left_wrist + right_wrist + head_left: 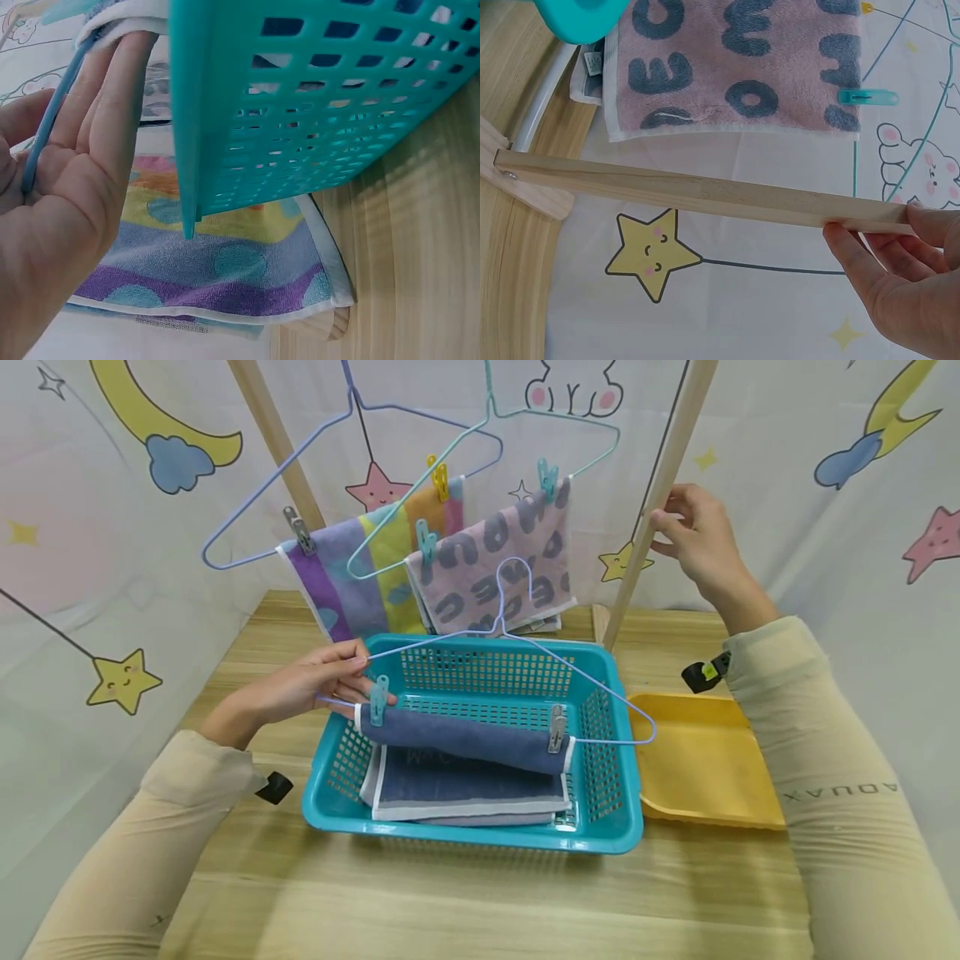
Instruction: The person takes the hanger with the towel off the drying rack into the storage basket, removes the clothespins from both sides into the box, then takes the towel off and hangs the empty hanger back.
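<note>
My left hand [311,683] pinches the left end of a lavender wire hanger [607,742] between thumb and fingers; its wire crosses the palm in the left wrist view. A dark blue towel [465,739] hangs over the hanger's bottom bar, held by a teal clothespin [378,703] and a grey clothespin [557,731]. Below it stands a turquoise basket [472,839], with dark folded cloth [472,789] inside. Over on the right, my right hand [705,539] grips a slanted wooden post [660,493] between thumb and fingers, also seen in the right wrist view.
Behind the basket hang a striped towel [360,568] and a pink lettered towel [495,556], clipped on wire hangers. A yellow tray [697,760] lies right of the basket on the wooden table [480,910]. Another wooden post [277,435] rises at the back left.
</note>
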Tool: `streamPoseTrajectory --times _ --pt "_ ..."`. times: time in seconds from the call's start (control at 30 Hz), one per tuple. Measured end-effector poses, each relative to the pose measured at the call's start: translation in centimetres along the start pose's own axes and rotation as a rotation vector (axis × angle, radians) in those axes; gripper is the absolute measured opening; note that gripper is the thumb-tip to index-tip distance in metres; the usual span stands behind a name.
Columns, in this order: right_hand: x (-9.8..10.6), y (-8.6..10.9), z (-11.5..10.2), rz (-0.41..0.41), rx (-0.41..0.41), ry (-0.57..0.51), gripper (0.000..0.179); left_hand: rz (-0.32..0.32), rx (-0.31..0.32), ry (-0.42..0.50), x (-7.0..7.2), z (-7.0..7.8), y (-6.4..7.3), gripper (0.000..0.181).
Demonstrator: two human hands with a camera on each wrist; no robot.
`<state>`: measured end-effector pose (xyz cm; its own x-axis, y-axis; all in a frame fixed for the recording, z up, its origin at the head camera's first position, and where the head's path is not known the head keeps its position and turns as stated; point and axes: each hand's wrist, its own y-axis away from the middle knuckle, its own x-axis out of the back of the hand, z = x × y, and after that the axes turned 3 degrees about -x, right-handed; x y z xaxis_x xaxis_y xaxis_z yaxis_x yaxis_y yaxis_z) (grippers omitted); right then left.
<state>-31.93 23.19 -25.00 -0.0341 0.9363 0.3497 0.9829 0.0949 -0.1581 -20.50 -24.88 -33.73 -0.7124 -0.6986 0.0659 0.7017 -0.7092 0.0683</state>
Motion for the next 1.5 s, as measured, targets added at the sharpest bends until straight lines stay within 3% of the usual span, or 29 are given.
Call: streamPoseTrajectory --times 0.1,0.2,0.43,0.53,0.9,1.03,1.23,1.33,1.5 --pt "-0.1 0.0 0.0 -0.001 -0.001 0.013 0.043 0.066 0.026 -0.072 -0.2 -0.3 0.1 0.025" --pt "-0.1 -0.1 0.0 -0.001 -0.004 0.013 0.044 0.146 0.042 -0.219 -0.4 -0.5 0.1 0.025" --pt "0.0 -0.2 0.3 -0.004 0.001 -0.007 0.044 0.267 -0.069 -0.723 -1.3 -0.7 0.2 0.022" --pt "0.1 -0.2 0.3 -0.002 0.002 -0.016 0.044 0.328 -0.093 -0.841 -1.4 -0.7 0.2 0.019" --pt "0.0 -0.2 0.3 -0.006 -0.005 -0.031 0.044 0.391 -0.112 -0.778 0.0 -2.6 0.3 0.016" --pt "0.1 -0.3 0.3 -0.005 -0.004 -0.028 0.044 0.414 -0.133 -0.745 -0.1 -3.1 0.2 0.014" --pt "-0.1 -0.3 0.3 -0.008 -0.005 -0.035 0.042 0.501 -0.134 -0.682 -0.5 -4.0 0.2 0.019" --pt "-0.1 -0.3 0.3 -0.003 -0.003 -0.042 0.04 0.567 -0.08 -0.62 -0.8 -4.5 0.0 0.031" --pt "0.0 -0.2 0.3 -0.002 -0.014 -0.088 0.039 0.692 0.102 -0.463 -1.5 -4.2 0.1 0.053"
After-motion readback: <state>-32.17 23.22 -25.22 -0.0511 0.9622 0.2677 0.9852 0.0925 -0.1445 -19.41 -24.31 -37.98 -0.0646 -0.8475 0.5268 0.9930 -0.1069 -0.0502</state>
